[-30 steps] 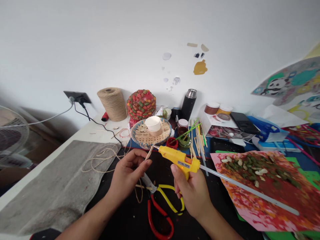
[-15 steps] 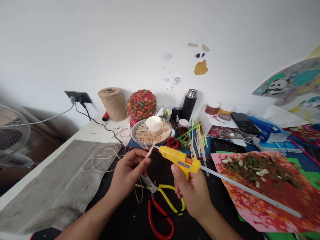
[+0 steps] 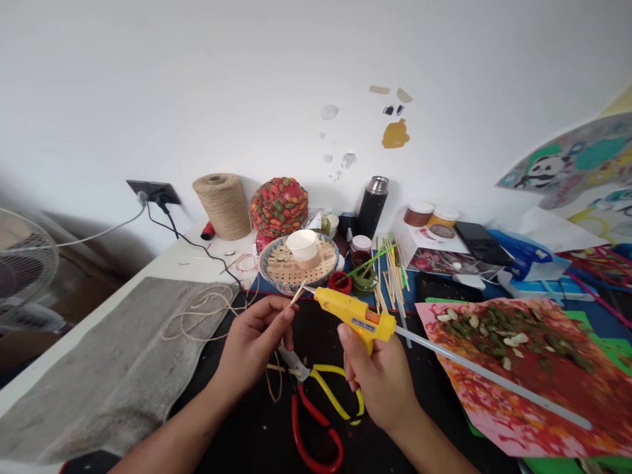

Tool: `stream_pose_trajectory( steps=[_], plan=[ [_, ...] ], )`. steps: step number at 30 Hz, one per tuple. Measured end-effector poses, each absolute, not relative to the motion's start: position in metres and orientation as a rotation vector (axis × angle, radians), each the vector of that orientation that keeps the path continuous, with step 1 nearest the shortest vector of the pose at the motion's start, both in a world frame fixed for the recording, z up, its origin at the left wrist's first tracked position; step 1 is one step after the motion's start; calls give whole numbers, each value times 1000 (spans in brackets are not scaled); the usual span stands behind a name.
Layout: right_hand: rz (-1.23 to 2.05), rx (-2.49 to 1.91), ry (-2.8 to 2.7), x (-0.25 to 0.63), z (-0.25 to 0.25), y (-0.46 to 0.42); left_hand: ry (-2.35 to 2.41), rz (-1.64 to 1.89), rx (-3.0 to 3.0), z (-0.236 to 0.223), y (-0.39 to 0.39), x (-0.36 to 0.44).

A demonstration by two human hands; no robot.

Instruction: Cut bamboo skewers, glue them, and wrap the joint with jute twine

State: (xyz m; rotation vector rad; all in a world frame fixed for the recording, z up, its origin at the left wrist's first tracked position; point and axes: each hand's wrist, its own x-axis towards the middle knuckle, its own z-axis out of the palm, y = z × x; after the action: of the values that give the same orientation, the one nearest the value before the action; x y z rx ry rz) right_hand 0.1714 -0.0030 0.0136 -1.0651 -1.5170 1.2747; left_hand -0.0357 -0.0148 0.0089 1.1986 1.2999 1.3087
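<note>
Between the thumb and fingers of my left hand (image 3: 261, 329) is a short, thin wooden stick (image 3: 298, 291), its free end pointing up and away. My right hand (image 3: 380, 368) is wrapped round the handle of a yellow hot glue gun (image 3: 348, 308). The gun's nozzle points left and is right beside the stick's upper end; whether they touch I cannot tell. A long translucent glue stick (image 3: 488, 375) sticks out of the gun's back. Under my hands, pliers (image 3: 316, 395) with one red and one yellow handle lie on the black mat (image 3: 247, 421), their jaws partly hidden by my left hand.
Behind my hands stand a woven basket (image 3: 269, 273) with a white paper cup (image 3: 302, 245), paint jars (image 3: 364, 280) and a black flask (image 3: 373, 207). Loose twine (image 3: 197, 316) lies on grey felt (image 3: 113, 368) at left. A painted sheet (image 3: 543, 395) covers the right side.
In my left fingers the wooden stick has turned slightly and now looks narrower. The glue gun stays almost in place, its nozzle close to the stick. The view has shifted slightly.
</note>
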Motion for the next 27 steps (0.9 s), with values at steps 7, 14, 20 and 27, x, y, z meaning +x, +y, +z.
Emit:
stream_pose_trajectory(
  steps=[7, 14, 20, 27],
  plan=[
    [1262, -1074, -1534, 172, 14, -4, 1305, 1290, 1199, 9, -15, -35],
    [1254, -1084, -1528, 172, 14, -2, 1297, 1285, 1177, 7, -14, -36],
    [1261, -1103, -1537, 173, 13, -2, 1295, 1283, 1175, 7, -15, -36],
    [1266, -1074, -1525, 172, 14, -3, 1311, 1282, 1192, 11, -15, -35]
  ],
)
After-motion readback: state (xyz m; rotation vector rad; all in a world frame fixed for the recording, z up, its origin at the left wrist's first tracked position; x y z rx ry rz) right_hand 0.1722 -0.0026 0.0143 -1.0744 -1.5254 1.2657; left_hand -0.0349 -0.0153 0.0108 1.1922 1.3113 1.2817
